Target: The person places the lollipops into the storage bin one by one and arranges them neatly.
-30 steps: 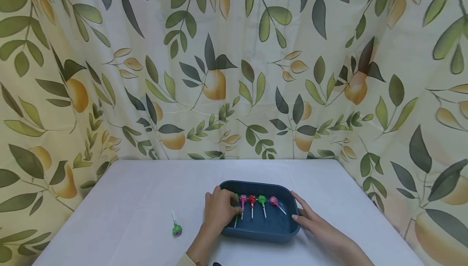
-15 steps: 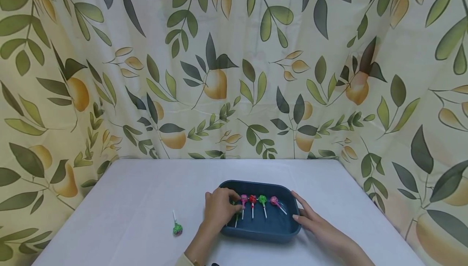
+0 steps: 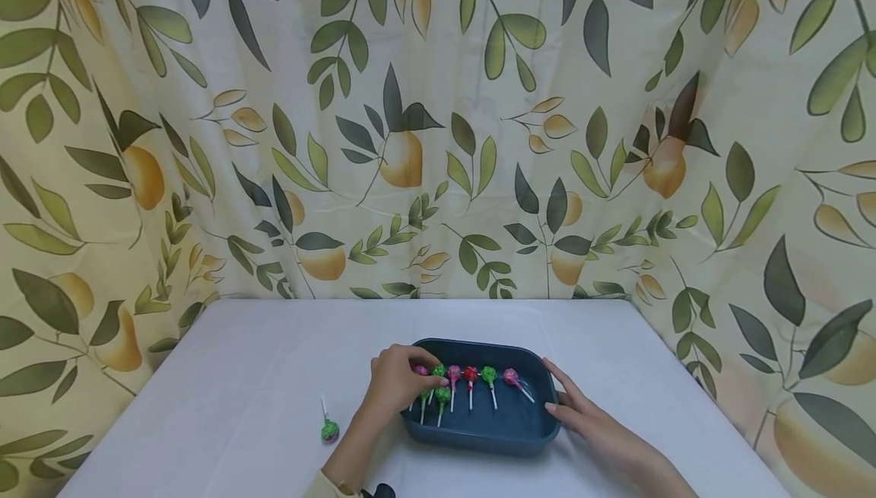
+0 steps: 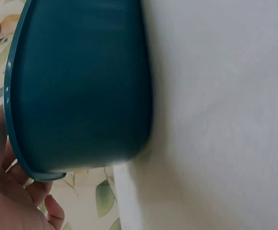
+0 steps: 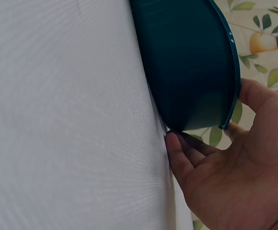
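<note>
In the head view, a dark blue rectangular box [image 3: 506, 422] stands on the table with several lollipops in it. My left hand [image 3: 397, 380] reaches over its left end, with thumb and fingertips around a green lollipop head [image 3: 439, 370]; I cannot tell whether they pinch it. Beside it lie a pink lollipop [image 3: 455, 373], a red lollipop [image 3: 471, 374] and others in a row, and a second green lollipop [image 3: 443, 394] lies nearer me. My right hand [image 3: 591, 422] holds the box's right end, thumb at the rim; the right wrist view shows fingertips [image 5: 172, 140] low against its wall.
One more green lollipop [image 3: 330, 430] lies on the white table [image 3: 260, 376], left of the box, its stick pointing away from me. A leaf-and-fruit patterned curtain [image 3: 438, 125] hangs behind the table and along both sides.
My left hand has shifted left and slightly away from me, uncovering green lollipops and a pink one at the box's left end. The right hand stays on the box.
</note>
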`<state>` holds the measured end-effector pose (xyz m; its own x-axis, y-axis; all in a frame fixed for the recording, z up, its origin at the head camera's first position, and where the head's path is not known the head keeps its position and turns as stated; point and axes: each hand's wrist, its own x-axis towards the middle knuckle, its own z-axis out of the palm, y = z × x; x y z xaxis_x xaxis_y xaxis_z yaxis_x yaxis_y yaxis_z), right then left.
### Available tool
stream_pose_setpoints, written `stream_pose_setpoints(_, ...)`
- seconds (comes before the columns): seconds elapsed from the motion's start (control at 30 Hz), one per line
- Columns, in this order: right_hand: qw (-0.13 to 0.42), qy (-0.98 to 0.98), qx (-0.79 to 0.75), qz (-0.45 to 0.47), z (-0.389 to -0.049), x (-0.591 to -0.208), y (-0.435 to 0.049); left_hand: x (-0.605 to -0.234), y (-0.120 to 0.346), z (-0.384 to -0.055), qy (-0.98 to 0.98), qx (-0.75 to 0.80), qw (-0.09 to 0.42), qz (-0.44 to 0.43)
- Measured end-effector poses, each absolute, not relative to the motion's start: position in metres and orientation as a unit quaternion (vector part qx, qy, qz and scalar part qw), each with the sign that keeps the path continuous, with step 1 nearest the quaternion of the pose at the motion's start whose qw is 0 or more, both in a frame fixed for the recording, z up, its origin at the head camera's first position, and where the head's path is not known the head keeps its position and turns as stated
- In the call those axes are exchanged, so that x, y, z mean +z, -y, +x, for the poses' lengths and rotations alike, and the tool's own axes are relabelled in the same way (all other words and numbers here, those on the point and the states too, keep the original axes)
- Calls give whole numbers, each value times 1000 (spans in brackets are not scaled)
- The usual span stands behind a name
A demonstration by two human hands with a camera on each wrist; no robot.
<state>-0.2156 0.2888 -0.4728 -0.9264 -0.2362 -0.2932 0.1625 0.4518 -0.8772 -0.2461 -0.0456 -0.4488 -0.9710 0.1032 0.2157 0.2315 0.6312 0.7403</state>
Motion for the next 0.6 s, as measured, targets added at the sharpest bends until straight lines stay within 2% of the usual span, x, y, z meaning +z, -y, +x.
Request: stream_pose_setpoints(0.6, 189, -832, -521, -18, -216, -474, -290, -437, 78, -246, 885, -452, 59, -93)
